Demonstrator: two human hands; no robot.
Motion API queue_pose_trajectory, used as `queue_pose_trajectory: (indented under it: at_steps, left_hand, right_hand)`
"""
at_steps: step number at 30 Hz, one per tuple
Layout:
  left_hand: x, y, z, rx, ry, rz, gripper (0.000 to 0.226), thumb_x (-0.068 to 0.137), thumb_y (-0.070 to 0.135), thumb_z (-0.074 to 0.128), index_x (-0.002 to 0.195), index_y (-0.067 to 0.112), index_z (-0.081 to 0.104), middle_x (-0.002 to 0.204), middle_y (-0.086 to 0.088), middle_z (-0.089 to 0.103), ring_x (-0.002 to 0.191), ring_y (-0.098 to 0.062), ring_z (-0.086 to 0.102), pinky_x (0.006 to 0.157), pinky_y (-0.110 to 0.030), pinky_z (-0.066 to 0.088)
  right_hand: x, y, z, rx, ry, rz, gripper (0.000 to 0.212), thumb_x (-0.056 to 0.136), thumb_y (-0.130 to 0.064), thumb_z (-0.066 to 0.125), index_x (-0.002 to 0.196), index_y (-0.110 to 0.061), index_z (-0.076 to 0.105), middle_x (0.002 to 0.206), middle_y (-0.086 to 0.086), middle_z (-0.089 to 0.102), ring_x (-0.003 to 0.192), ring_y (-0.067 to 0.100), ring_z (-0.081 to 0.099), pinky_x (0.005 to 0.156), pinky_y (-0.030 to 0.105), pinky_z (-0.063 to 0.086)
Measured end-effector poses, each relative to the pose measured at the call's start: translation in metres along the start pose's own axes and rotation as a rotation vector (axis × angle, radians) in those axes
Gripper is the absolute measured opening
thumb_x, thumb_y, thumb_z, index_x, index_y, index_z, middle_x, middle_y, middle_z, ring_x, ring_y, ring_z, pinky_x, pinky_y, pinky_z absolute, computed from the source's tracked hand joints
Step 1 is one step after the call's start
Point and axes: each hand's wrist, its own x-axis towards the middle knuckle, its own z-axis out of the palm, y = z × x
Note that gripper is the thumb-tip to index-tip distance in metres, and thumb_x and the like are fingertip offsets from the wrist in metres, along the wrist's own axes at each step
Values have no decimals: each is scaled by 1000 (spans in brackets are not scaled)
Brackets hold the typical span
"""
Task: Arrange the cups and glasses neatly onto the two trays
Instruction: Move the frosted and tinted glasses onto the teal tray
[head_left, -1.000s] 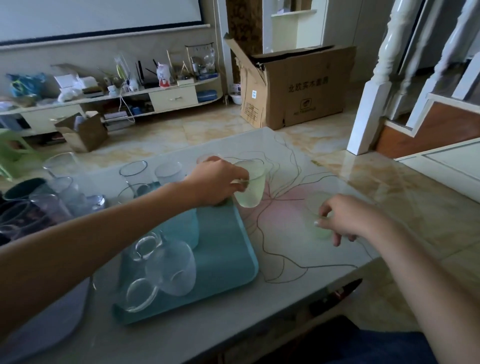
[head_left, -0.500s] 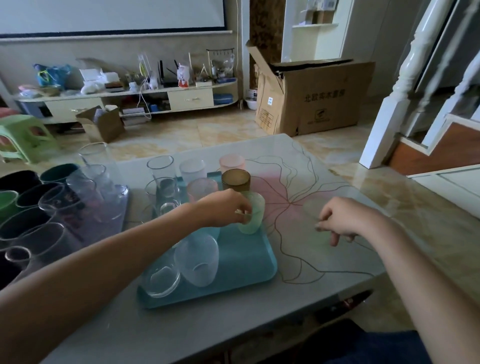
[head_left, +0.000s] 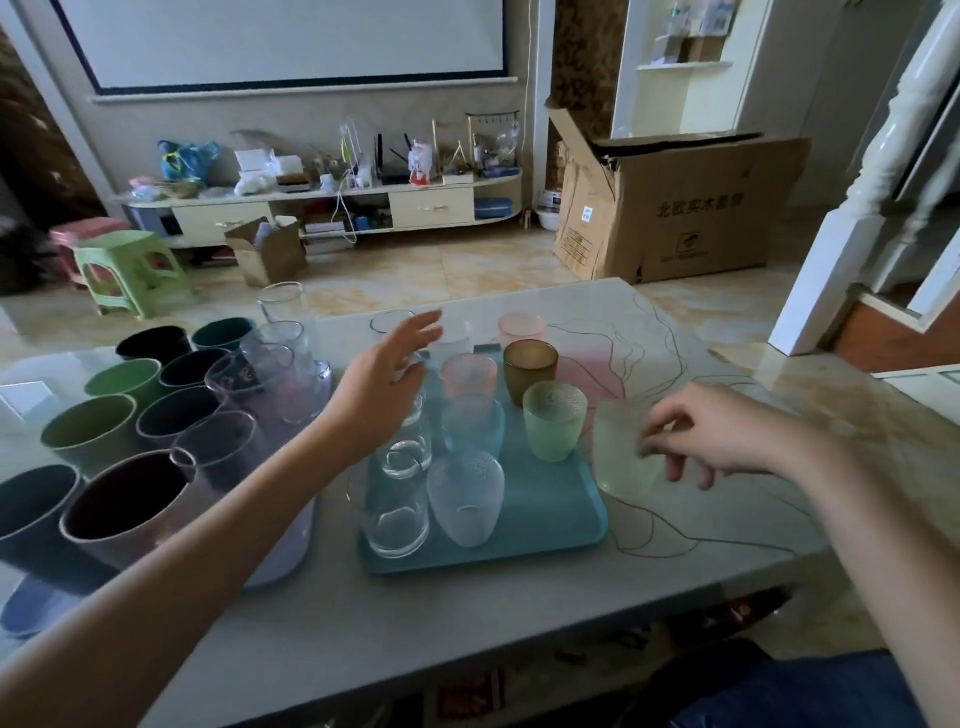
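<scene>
As the left hand (head_left: 387, 384) is lifting away spread from the green cup (head_left: 555, 421) just set on the tray (head_left: 561, 525), the right hand (head_left: 696, 441) is apparently pinching another cup (head_left: 621, 457) beside it.

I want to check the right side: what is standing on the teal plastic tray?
On the teal plastic tray stand clear glasses, a frosted tumbler, blue, pink, amber and green cups. The left hand covers others behind it.

Pale table (head_left: 467, 623), teal tray (head_left: 550, 525), lilac tray (head_left: 283, 551)
</scene>
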Motion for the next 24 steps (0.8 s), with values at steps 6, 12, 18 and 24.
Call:
queue_pose_trajectory:
  at_steps: [6, 12, 18, 24]
  left_hand:
    - [-61, -59, -13, -278, 218, -183, 69, 88, -17, 39, 139, 29, 33, 146, 4, 37, 138, -11, 32, 111, -29, 27]
    - [-99, -84, -7, -406, 245, -359, 74, 81, -30, 28, 138, 18, 30, 142, 4, 32, 137, -13, 29, 114, -24, 18]
    - [-124, -105, 8, -140, 24, -531, 59, 87, -16, 41, 142, 3, 32, 148, -11, 36, 138, -21, 33, 108, -21, 21]
    - [-127, -108, 23, 37, -69, -473, 38, 92, 2, 47, 131, 1, 49, 132, -15, 56, 122, -25, 52, 101, -29, 38]
  right_hand:
    - [-21, -35, 31, -231, 6, -103, 9, 88, -29, 61, 85, -33, 68, 79, -8, 72, 76, 10, 65, 52, 16, 38]
    - [-7, -35, 62, -251, 3, -1, 9, 88, -27, 61, 93, -29, 69, 98, -4, 66, 84, 15, 62, 75, 33, 52]
    - [2, -16, 54, -154, -106, 55, 40, 90, -2, 52, 109, -35, 62, 104, 0, 63, 82, 17, 63, 67, 27, 52]
    - [8, 14, 45, 229, 99, 255, 18, 101, -14, 29, 101, -20, 45, 87, 7, 62, 66, 20, 60, 48, 23, 40]
